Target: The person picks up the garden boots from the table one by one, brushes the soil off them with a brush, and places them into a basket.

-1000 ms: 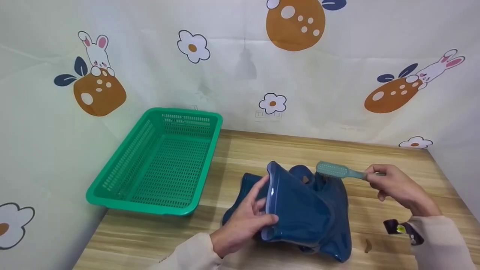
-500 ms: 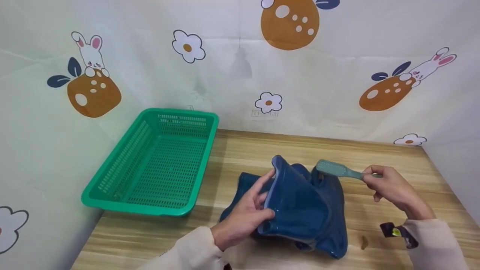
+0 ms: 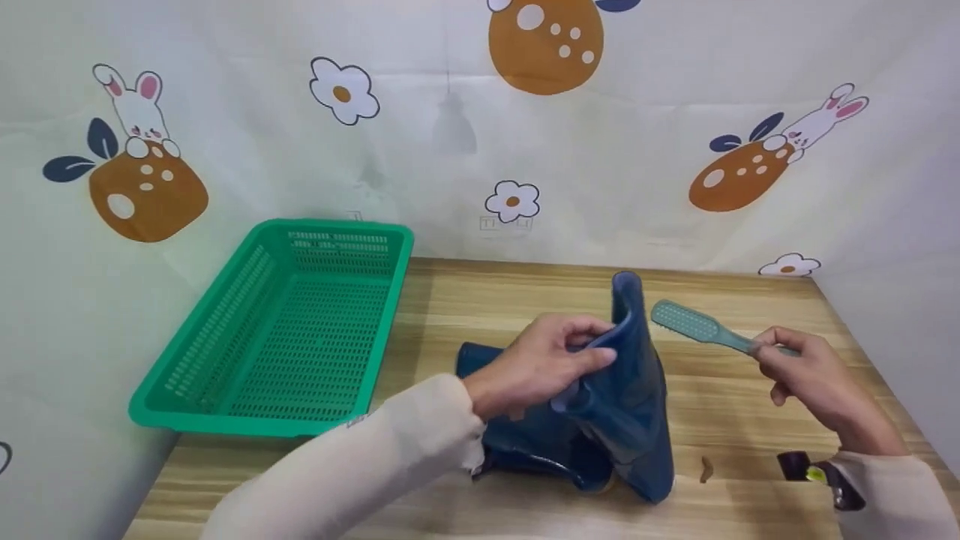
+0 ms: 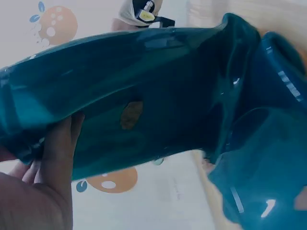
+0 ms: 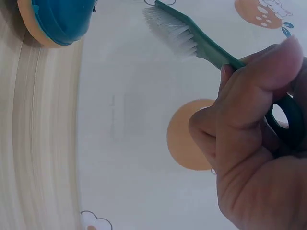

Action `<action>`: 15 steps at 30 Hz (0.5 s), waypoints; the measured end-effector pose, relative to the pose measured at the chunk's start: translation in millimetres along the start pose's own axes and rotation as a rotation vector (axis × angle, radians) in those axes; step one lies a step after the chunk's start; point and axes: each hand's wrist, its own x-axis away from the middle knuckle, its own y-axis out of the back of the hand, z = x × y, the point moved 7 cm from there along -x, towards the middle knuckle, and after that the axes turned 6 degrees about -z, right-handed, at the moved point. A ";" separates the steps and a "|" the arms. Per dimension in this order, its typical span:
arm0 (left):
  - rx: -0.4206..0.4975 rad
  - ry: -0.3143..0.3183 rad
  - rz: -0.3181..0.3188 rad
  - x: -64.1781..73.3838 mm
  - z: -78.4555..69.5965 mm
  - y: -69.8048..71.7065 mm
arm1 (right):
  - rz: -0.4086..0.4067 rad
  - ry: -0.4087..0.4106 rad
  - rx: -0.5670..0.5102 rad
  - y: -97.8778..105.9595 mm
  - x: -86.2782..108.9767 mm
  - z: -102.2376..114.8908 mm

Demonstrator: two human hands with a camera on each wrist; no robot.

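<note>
My left hand (image 3: 544, 364) grips the open top of a shiny dark blue rubber boot (image 3: 637, 420), thumb outside the rim, and the shaft is tipped up. A brown patch (image 4: 131, 115) marks the side of this boot in the left wrist view. A second blue boot (image 3: 536, 442) lies on its side beneath the left forearm, partly covered. To the right, my right hand (image 3: 806, 371) holds a green brush (image 3: 690, 322) by its handle. White bristles (image 4: 158, 162) cannot be made out from there, but the right wrist view shows white bristles (image 5: 172, 33), apart from the boot.
A green slotted plastic basket (image 3: 375, 330) stands at the left on the wooden table (image 3: 480, 292). A small brown curved scrap (image 3: 706, 469) lies right of the boots. Behind the table hangs a pale wall covering (image 3: 420, 165) printed with rabbits, oranges and flowers.
The left hand has turned the gripped boot, and its opening has swung up and right. The brush has come away from the boot toward the right. The head view has shifted slightly rightward.
</note>
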 end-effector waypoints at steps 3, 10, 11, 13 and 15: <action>-0.100 -0.009 0.053 -8.1 -11.9 -3.4 | -0.007 -0.015 -0.023 3.4 3.2 -5.7; -0.310 -0.068 0.152 -21.5 -35.4 2.1 | -0.028 -0.030 -0.046 11.3 9.8 -15.5; -0.336 -0.077 0.169 -22.7 -38.0 3.7 | -0.029 -0.031 -0.047 12.3 10.6 -16.5; -0.398 -0.100 0.200 -25.1 -43.1 6.8 | -0.030 -0.029 -0.051 14.0 12.3 -17.6; -0.458 -0.140 0.233 -26.9 -48.3 8.8 | -0.037 -0.029 -0.055 15.7 14.1 -18.4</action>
